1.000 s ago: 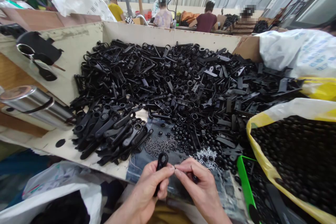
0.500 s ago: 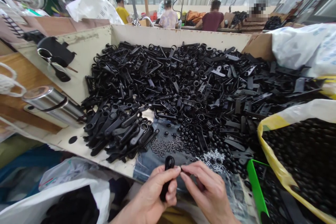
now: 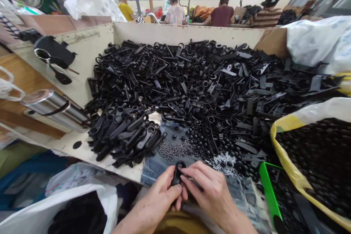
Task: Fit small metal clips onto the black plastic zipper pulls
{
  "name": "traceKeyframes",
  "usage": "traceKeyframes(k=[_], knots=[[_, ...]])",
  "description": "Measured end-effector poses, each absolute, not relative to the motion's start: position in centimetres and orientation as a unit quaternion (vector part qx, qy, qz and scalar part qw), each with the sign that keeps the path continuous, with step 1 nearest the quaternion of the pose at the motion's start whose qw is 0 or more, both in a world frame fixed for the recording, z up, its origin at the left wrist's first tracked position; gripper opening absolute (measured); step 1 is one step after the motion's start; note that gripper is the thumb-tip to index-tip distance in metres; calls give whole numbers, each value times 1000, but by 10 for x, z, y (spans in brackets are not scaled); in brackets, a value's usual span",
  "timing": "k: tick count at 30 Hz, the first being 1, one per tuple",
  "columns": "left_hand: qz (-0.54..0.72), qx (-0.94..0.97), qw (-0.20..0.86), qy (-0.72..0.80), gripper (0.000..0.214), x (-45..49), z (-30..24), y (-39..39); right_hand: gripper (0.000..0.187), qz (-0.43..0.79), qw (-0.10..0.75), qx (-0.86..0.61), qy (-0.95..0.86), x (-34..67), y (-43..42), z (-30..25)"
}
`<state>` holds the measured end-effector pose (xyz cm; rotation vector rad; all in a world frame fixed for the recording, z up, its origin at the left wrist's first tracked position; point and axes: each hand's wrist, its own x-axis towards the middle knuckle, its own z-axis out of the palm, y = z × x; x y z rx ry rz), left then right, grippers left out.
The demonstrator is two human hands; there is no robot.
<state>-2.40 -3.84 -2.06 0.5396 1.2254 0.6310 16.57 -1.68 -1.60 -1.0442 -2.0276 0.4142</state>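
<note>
A black plastic handle with a ring-shaped end (image 3: 179,167) is gripped in my left hand (image 3: 164,192), ring end up. My right hand (image 3: 210,186) is closed, its thumb and forefinger pinched at the ring end; whatever sits between those fingertips is too small to make out. Just beyond my hands lie a pile of small grey screws or springs (image 3: 175,149) and a pile of shiny silver pins (image 3: 223,163). Small black round knobs (image 3: 197,140) are scattered between them. To the left, similar black handles (image 3: 123,131) are stacked in rows.
A large heap of black plastic parts (image 3: 164,76) fills the walled table. At right are a yellow-edged bag of black balls (image 3: 320,157) and a green bin (image 3: 270,190). A steel flask (image 3: 55,108) lies left; a white sack (image 3: 109,204) hangs below. Several people (image 3: 222,12) sit beyond.
My left hand has turned the handle so its ring end faces up more. My right fingertips have moved left onto the ring end.
</note>
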Motion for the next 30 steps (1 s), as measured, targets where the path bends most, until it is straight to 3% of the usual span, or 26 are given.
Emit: traceKeyframes(k=[3,7,9,15,20,26,30], knots=[[264,301,724,562,83,-20,-16,-35,22,161,393,-413,-806,164,-18,-13],[255,425,692,525,41,-19,-10,-27,27,166,384,-421,-805,159,-26,-11],[249,475,668,516,33,-22,-9,-24,28,159,365,-429,-811,156,-33,-13],[241,542,577,562,29,-34,-11,-22,36,130,291,-444,-838,162,-44,-7],[235,545,567,572,29,-36,-17,-25,27,200,313,-457,-808,168,-37,-3],[233,538,574,572,30,-33,-21,-27,33,147,247,-478,-830,154,-37,-20],[227,531,581,573,29,-31,-17,-25,31,174,219,-491,-825,154,-38,-20]])
